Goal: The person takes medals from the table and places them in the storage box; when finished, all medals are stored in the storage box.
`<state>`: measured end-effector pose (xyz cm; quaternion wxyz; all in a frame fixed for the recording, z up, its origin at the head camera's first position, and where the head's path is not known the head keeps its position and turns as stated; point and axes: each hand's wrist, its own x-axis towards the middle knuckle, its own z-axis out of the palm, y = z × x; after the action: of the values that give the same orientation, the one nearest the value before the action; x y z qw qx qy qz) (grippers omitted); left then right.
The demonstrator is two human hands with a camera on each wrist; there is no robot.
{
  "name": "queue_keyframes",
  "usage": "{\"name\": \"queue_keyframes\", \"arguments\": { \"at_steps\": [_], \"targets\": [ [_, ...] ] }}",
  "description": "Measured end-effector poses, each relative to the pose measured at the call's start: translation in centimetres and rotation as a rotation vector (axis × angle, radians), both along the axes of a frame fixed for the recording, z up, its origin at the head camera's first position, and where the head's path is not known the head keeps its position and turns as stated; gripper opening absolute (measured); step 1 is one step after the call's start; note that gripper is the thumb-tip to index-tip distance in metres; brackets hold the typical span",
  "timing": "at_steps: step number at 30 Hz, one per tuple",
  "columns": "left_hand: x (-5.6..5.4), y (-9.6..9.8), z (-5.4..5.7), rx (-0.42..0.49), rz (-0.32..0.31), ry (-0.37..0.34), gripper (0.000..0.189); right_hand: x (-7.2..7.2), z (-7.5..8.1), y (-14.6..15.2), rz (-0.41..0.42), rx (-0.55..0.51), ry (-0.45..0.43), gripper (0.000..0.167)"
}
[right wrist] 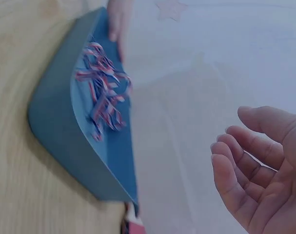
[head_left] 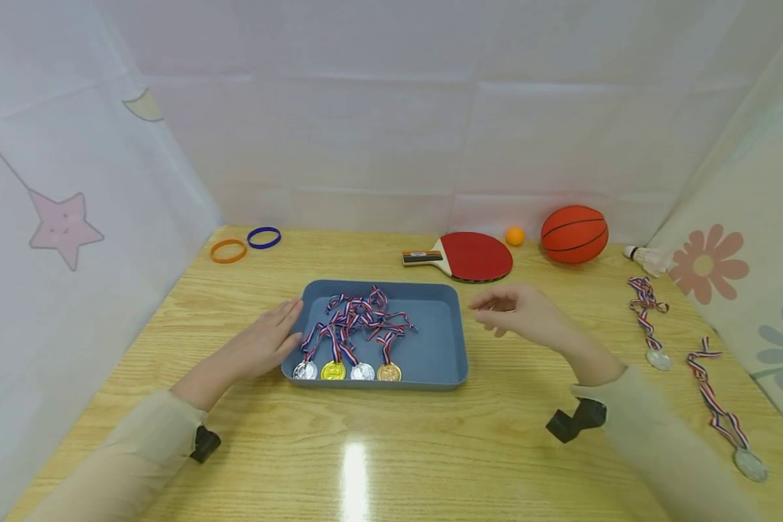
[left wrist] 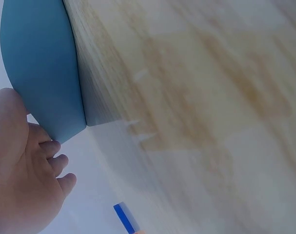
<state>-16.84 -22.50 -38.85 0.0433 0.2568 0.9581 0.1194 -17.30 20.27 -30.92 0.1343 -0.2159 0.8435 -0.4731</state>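
A blue-grey tray [head_left: 431, 341] lies in the middle of the table. Along its front wall sit a silver medal [head_left: 305, 370], a gold medal [head_left: 333, 371], another silver medal [head_left: 362, 372] and a bronze-coloured medal [head_left: 388, 373], their striped ribbons [head_left: 359, 319] tangled behind them. My left hand [head_left: 270, 338] rests on the tray's left rim, fingers extended; the left wrist view shows the fingertips at the tray's outer wall [left wrist: 45, 68]. Just off the right rim hovers my right hand [head_left: 518, 312], fingers loosely bent, with nothing in it.
Behind the tray lie a red table tennis bat [head_left: 476, 256], an orange ball [head_left: 515, 235] and a small basketball [head_left: 574, 234]. A shuttlecock [head_left: 649, 258] and two ribboned medals [head_left: 658, 359] [head_left: 750, 464] are at the right. Orange [head_left: 228, 251] and blue [head_left: 264, 238] wristbands lie back left.
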Motion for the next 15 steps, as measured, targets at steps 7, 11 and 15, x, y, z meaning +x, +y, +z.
{"name": "queue_keyframes", "arguments": {
  "at_steps": [7,11,15],
  "targets": [
    [-0.1,-0.1,-0.3,-0.006,-0.003,0.003,0.058,1.0,0.1,7.9,-0.200,-0.019,0.097,0.024],
    [-0.1,-0.1,-0.2,-0.006,-0.008,0.010,0.058,1.4,-1.0,12.8,-0.300,-0.026,0.152,0.017],
    [0.0,-0.1,0.0,-0.004,-0.011,0.018,0.057,1.7,-2.3,17.2,-0.367,-0.019,0.156,0.018]
  ]
}}
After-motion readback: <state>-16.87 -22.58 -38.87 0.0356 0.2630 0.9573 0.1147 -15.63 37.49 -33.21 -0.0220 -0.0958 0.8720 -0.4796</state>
